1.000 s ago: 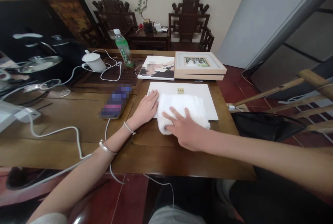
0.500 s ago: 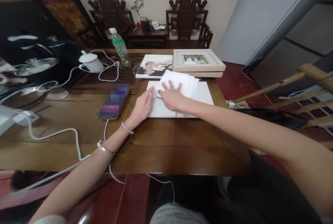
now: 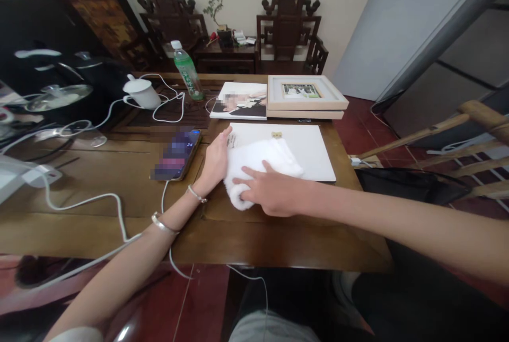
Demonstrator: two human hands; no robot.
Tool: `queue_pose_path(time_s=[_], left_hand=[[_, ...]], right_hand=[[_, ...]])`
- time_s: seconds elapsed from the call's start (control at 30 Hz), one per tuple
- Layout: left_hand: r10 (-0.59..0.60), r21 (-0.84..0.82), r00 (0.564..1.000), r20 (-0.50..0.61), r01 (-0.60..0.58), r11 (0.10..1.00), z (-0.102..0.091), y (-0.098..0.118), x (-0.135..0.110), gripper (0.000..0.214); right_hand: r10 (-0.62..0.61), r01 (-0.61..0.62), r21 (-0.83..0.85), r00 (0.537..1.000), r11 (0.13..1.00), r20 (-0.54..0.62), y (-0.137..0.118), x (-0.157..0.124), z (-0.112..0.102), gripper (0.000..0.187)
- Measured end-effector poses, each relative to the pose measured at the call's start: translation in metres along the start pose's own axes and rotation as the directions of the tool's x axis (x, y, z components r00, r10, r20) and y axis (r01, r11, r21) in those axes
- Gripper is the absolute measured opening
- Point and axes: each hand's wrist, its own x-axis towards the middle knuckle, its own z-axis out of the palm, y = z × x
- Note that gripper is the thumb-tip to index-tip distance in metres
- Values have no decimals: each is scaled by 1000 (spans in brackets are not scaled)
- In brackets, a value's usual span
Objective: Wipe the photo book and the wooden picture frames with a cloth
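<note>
A white panel (image 3: 318,154) lies flat on the wooden table, with a small gold-coloured fitting (image 3: 277,134) near its far edge and dark marks at its far left corner. Across its near left part is a folded, fluffy white towel (image 3: 262,154), which hangs over the near edge. My right hand (image 3: 274,191) presses down on this towel with its fingers spread over it and holds it. Along the panel's left edge rests my left hand (image 3: 217,159), fingers stretched out and holding nothing.
Behind the panel are a photo print (image 3: 240,101) and stacked picture frames (image 3: 306,95). To the left lie a phone (image 3: 177,156) and white cables, with a lidded white cup (image 3: 142,93) and a green bottle (image 3: 187,71) farther back. A wooden chair (image 3: 433,132) stands at right.
My right hand has drawn the towel towards me, from the panel's far left to its near edge. The gold-coloured fitting now shows at the far side. My left hand stays beside the left edge.
</note>
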Motion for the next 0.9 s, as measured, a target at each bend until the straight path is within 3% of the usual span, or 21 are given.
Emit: queue_pose_path(time_s=[0.2, 0.3, 0.43, 0.57, 0.7, 0.8, 0.9], left_hand=[[88, 191, 975, 204, -128, 973, 5, -8, -2, 55], [111, 247, 945, 307, -192, 950, 5, -14, -2, 46], [139, 282, 922, 361, -250, 926, 3, -15, -1, 47], [151, 299, 909, 388, -279, 912, 0, -10, -1, 44], [143, 314, 907, 395, -280, 907, -3, -7, -1, 44], [146, 306, 908, 393, -278, 911, -3, -9, -1, 47], [154, 303, 910, 384, -282, 910, -2, -12, -2, 48]], right_hand=[[231, -234, 85, 972, 969, 41, 24, -8, -17, 44], [360, -358, 65, 933, 931, -23, 45, 3, -22, 48], [494, -484, 115, 866, 868, -85, 71, 30, -28, 48], [434, -396, 203, 878, 895, -200, 90, 68, -37, 36], [305, -264, 184, 917, 947, -256, 92, 98, -47, 39], [277, -245, 155, 932, 957, -234, 90, 103, -54, 39], [290, -267, 136, 936, 954, -198, 100, 87, -57, 38]])
